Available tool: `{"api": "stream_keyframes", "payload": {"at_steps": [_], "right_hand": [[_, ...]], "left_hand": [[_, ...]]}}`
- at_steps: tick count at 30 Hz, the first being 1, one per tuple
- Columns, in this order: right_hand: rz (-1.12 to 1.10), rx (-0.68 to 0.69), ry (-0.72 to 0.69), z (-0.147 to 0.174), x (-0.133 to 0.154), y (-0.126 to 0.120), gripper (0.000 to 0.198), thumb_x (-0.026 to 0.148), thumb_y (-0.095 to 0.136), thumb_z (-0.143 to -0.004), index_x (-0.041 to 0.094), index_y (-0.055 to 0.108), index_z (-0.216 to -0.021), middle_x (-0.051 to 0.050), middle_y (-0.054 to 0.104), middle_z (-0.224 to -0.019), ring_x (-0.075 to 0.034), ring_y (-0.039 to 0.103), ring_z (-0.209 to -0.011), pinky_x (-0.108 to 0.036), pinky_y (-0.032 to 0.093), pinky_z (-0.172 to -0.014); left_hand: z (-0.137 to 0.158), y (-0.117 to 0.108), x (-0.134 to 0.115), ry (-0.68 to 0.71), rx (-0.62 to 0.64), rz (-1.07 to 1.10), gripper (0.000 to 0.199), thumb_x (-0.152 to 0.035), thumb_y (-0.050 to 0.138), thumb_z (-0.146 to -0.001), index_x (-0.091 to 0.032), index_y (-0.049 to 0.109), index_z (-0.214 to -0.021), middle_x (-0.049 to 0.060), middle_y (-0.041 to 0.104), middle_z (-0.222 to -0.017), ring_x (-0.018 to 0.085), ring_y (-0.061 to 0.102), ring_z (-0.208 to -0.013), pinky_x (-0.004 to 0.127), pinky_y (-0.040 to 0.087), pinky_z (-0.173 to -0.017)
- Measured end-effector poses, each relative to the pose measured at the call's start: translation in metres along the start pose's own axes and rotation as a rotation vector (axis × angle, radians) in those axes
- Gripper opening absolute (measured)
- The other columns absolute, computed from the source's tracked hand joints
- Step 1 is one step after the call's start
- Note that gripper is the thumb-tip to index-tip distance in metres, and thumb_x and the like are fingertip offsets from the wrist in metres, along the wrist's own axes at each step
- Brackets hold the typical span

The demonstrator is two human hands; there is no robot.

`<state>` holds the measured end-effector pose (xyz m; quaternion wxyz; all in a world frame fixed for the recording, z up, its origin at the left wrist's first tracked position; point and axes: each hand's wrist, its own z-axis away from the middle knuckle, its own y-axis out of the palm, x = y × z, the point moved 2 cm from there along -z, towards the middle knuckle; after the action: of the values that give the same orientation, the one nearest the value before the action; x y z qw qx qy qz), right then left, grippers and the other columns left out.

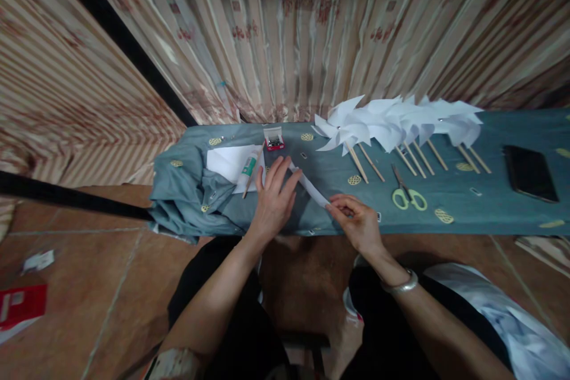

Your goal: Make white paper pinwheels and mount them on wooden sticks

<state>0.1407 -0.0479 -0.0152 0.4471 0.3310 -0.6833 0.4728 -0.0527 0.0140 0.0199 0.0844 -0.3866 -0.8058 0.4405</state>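
A narrow folded strip of white paper (pixel 313 189) slants across the cloth between my hands. My right hand (pixel 358 222) pinches its near end between thumb and fingers. My left hand (pixel 275 197) is by the far end, fingers stretched out and apart; whether a fingertip touches the paper I cannot make out. Just left of that hand, a white and green glue stick (pixel 247 170) and a thin wooden stick (pixel 255 170) rest on white paper sheets (pixel 221 163). Beyond my fingertips stands a small open red and white box (pixel 274 139) with little metal pieces inside.
Several white paper pinwheels (pixel 347 124) on wooden sticks lie along the back right of the cloth-covered table (pixel 320 228). Scissors with light green handles (pixel 408 197) are right of my right hand, a black phone (pixel 529 173) farther right. A curtain (pixel 285 29) hangs behind.
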Motion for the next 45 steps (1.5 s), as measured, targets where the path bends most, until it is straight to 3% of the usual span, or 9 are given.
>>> {"api": "stream_keyframes", "payload": {"at_steps": [14,21,28,31,34,39,45], "right_hand": [[0.024,0.003,-0.012,0.003,-0.001,-0.003,0.026,0.045,0.067,-0.079,0.021,0.068,-0.07,-0.007,0.071,-0.093,-0.019,0.066,-0.074,-0.033,0.054,-0.067],[0.007,0.01,0.007,0.001,-0.003,-0.003,0.025,0.044,0.069,-0.077,0.02,0.07,-0.073,-0.008,0.071,-0.094,-0.02,0.067,-0.076,-0.033,0.054,-0.066],[0.071,0.052,-0.012,0.001,-0.006,-0.002,0.028,0.047,0.067,-0.078,0.02,0.071,-0.086,-0.009,0.072,-0.101,-0.019,0.067,-0.072,-0.034,0.056,-0.066],[0.11,0.052,-0.006,-0.002,-0.008,-0.004,0.033,0.049,0.065,-0.08,0.02,0.071,-0.095,-0.008,0.073,-0.094,-0.019,0.068,-0.071,-0.035,0.056,-0.069],[0.177,0.072,-0.006,-0.005,-0.004,-0.005,0.039,0.05,0.063,-0.081,0.02,0.068,-0.106,-0.006,0.073,-0.084,-0.02,0.067,-0.069,-0.037,0.056,-0.071],[0.283,0.134,-0.178,-0.009,0.01,0.004,0.048,0.05,0.065,-0.081,0.021,0.062,-0.119,-0.01,0.071,-0.105,-0.024,0.068,-0.086,-0.039,0.055,-0.08],[0.339,0.085,-0.116,-0.021,0.002,0.003,0.028,0.038,0.051,-0.089,0.021,0.067,-0.106,-0.006,0.073,-0.083,-0.021,0.067,-0.07,-0.035,0.054,-0.071]], "left_hand": [[-0.004,0.002,0.008,-0.052,0.0,0.059,0.041,-0.017,0.049,-0.09,-0.019,0.047,-0.13,0.017,0.047,-0.144,0.027,0.036,-0.14,0.056,0.02,-0.114],[-0.003,0.004,0.008,-0.084,-0.003,0.263,0.037,-0.017,0.049,-0.091,-0.017,0.05,-0.128,0.015,0.053,-0.137,0.021,0.052,-0.127,0.041,0.045,-0.106],[-0.005,0.011,0.003,-0.098,-0.003,0.312,0.024,-0.016,0.052,-0.09,-0.015,0.059,-0.113,0.012,0.064,-0.119,0.019,0.062,-0.112,0.037,0.052,-0.098],[-0.005,0.011,0.003,-0.113,0.01,0.318,0.022,-0.016,0.054,-0.089,-0.015,0.062,-0.109,0.01,0.067,-0.109,0.019,0.064,-0.104,0.035,0.055,-0.091],[-0.004,0.01,0.004,-0.113,0.03,0.324,0.026,-0.015,0.054,-0.088,-0.015,0.061,-0.113,0.011,0.067,-0.106,0.02,0.063,-0.101,0.035,0.055,-0.087],[-0.003,0.014,0.005,-0.089,0.074,0.261,0.027,-0.018,0.054,-0.087,-0.018,0.064,-0.112,0.009,0.065,-0.1,0.022,0.059,-0.097,0.039,0.051,-0.085],[-0.004,0.011,0.004,-0.058,0.111,0.173,0.032,-0.011,0.054,-0.082,-0.017,0.065,-0.112,0.008,0.063,-0.094,0.024,0.054,-0.1,0.042,0.046,-0.087]]}}
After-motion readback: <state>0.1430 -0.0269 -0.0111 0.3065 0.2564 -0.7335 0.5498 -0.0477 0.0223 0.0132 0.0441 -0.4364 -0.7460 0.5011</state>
